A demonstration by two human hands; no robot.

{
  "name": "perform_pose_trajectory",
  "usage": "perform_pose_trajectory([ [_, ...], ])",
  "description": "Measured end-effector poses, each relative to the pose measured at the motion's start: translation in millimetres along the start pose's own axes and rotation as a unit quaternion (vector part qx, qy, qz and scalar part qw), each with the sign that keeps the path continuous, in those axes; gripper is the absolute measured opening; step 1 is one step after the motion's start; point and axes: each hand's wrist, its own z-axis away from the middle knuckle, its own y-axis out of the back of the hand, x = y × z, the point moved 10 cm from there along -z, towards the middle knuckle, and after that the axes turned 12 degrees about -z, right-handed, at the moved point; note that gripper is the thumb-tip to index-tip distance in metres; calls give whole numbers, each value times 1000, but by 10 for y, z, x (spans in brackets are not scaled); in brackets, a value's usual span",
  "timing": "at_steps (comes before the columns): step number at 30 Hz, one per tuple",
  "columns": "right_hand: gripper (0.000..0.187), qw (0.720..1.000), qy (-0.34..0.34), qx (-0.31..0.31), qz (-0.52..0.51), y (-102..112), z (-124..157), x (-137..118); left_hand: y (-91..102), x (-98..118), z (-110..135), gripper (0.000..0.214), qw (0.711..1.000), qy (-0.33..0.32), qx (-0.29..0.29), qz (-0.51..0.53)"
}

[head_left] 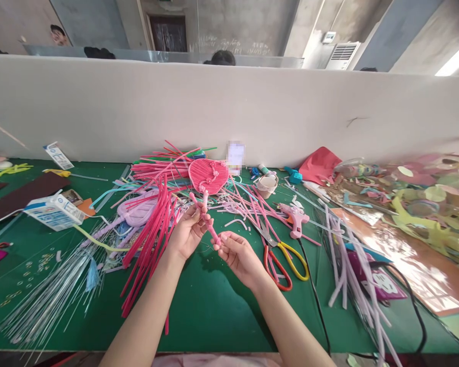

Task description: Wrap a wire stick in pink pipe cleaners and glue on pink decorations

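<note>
My left hand is closed around a pink twisted pipe cleaner piece with small knobs along it, pinching its upper part. At the lower end of that piece, the fingertips of my right hand are pressed together on it. Just beyond the hands lies a rounded pink panel of pipe cleaners with a curled decoration on its face. Deep pink pipe cleaners spread beside my left forearm. Scissors with red and yellow handles rest to the right of my right hand.
A pink glue gun with a black cord lies right of the scissors. Silver wires and a lilac pipe cleaner shape lie left. Pale pipe cleaners and a paper cup are on the right. A white partition closes the far side.
</note>
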Motion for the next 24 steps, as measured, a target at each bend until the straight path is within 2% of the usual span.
perform_pose_trajectory([
  [6, 26, 992, 110, 47, 32, 103, -12, -241, -104, 2, 97, 25, 1000, 20, -6, -16],
  [9, 25, 987, 137, 52, 62, 78, 37, -317, -173, 42, 169, 20, 999, -1, 40, -16],
  [13, 27, 986, 134, 39, 89, -43, 146, -403, -330, 177, 239, 13, 996, -57, 62, 13],
  [18, 29, 985, 124, 20, 119, -158, 241, -514, -431, 260, 272, 20, 997, -65, 45, 23],
  [21, 29, 990, 106, 19, 94, -150, 253, -485, -429, 264, 283, 25, 996, -65, 44, 41],
  [24, 31, 998, 57, 22, 34, -133, 251, -378, -464, 272, 298, 30, 994, -66, 30, 84],
])
